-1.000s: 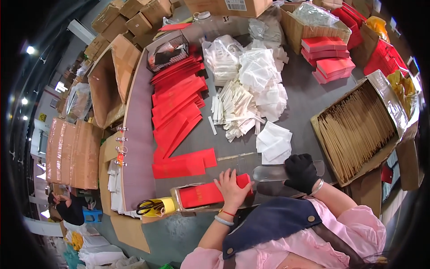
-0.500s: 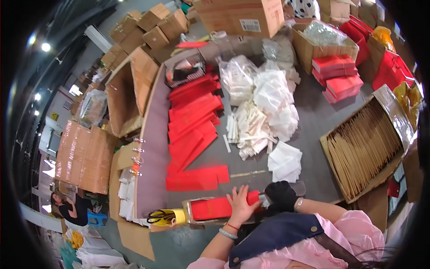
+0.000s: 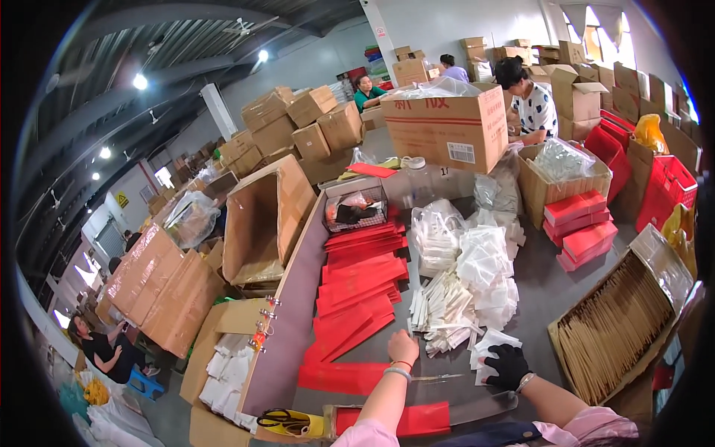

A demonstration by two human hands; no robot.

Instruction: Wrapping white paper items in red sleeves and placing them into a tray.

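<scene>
My left hand [image 3: 404,347] is curled, back upward, at the near edge of a pile of narrow white paper strips [image 3: 441,316]. Its fingertips are hidden, so what they hold, if anything, does not show. In a black glove, my right hand [image 3: 509,367] closes its thumb and fingers on the edge of flat white packets [image 3: 485,350]. Below my hands lies a red paper sleeve [image 3: 424,419], with a clear plastic sheet [image 3: 482,407] at its right. One red sleeve [image 3: 339,378] lies flat near my left forearm, below a fanned stack of red sleeves [image 3: 354,287].
Yellow-holstered scissors [image 3: 287,422] sit at the front left. To the right stands a carton of brown sticks [image 3: 614,335], with red bundles [image 3: 581,227] behind. A wire basket [image 3: 356,212] and a large carton [image 3: 447,127] stand at the back. Other people work beyond.
My left hand has left the red sleeve and moved forward to the white strips, curling. My right hand has shifted onto the white packets. The view has tilted up, showing more of the room.
</scene>
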